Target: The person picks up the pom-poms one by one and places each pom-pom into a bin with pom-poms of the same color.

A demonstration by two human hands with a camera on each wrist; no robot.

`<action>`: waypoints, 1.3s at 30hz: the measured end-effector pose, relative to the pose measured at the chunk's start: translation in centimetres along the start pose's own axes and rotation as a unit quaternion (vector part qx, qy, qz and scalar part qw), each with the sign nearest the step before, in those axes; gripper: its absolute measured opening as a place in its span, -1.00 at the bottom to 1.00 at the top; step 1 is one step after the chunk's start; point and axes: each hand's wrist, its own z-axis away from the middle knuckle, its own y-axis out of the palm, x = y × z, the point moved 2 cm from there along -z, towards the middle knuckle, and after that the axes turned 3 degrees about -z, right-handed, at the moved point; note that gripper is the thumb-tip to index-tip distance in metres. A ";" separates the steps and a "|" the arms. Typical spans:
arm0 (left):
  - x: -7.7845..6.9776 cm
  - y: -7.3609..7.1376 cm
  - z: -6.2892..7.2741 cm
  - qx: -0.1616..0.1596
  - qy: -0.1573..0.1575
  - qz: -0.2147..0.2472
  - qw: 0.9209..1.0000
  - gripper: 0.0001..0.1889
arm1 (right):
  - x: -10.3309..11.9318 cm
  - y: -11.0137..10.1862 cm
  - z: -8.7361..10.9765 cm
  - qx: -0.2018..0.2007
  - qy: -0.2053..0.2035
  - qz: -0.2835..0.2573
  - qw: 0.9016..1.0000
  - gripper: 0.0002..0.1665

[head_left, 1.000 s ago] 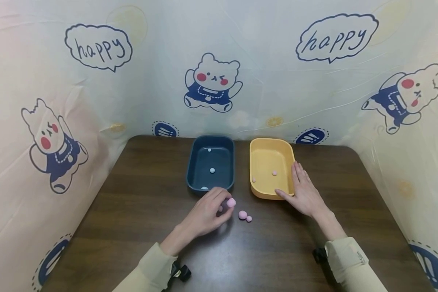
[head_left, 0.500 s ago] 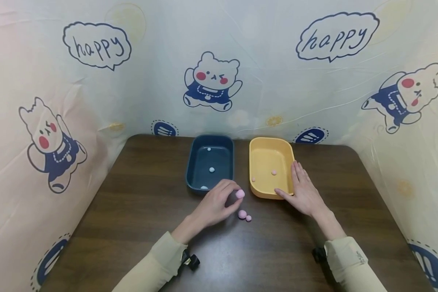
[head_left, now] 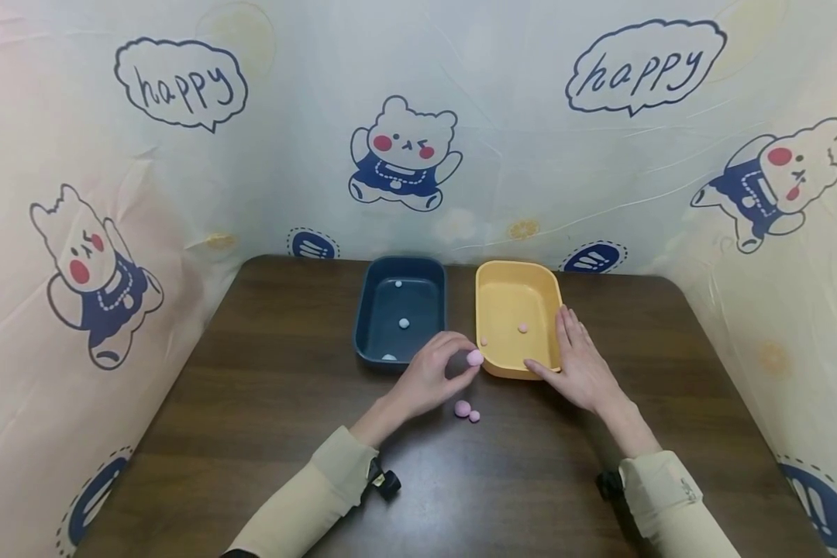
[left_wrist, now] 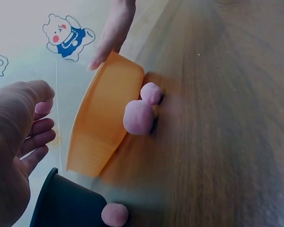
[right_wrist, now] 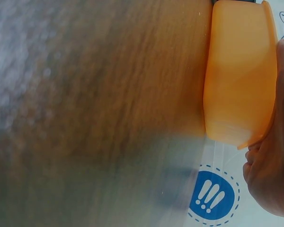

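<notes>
My left hand (head_left: 434, 373) pinches a pink ball (head_left: 475, 358) between thumb and fingertips, just off the near left corner of the yellow tray (head_left: 488, 361). In the left wrist view the same pink ball (left_wrist: 43, 108) is partly covered by the thumb. My right hand (head_left: 587, 372) lies against the yellow tray's right side, fingers straight, thumb spread over the near rim. Two pink balls, a larger one (head_left: 463, 408) and a smaller one (head_left: 474, 417), sit on the table below the left hand. Inside the yellow tray are small pink balls (head_left: 523, 328).
A dark blue tray (head_left: 359, 325) with a few pale balls (head_left: 404, 323) stands left of the yellow one. Another pink ball (left_wrist: 114, 215) lies beside the blue tray in the left wrist view, hidden in the head view. A printed curtain (head_left: 516, 170) borders the wooden table (head_left: 272, 387).
My left hand has carried the pinched pink ball right and away from me, from near the blue tray to the yellow tray's corner. The right hand has stayed in place.
</notes>
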 end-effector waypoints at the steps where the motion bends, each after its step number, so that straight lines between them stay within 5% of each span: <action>1: 0.0 0.1 -0.2 0.001 -0.003 0.006 1.000 -0.69 | 0.0 0.0 0.0 -0.002 -0.003 0.000 1.000 0.47; 19: -0.1 2.7 -4.4 0.033 -0.018 -0.010 0.999 -0.76 | 0.0 0.0 0.0 -0.006 -0.007 0.004 1.000 0.47; 39: 0.5 4.3 -5.8 0.022 -0.031 -0.006 0.999 -0.60 | 0.1 0.0 0.0 -0.005 -0.005 0.007 1.000 0.46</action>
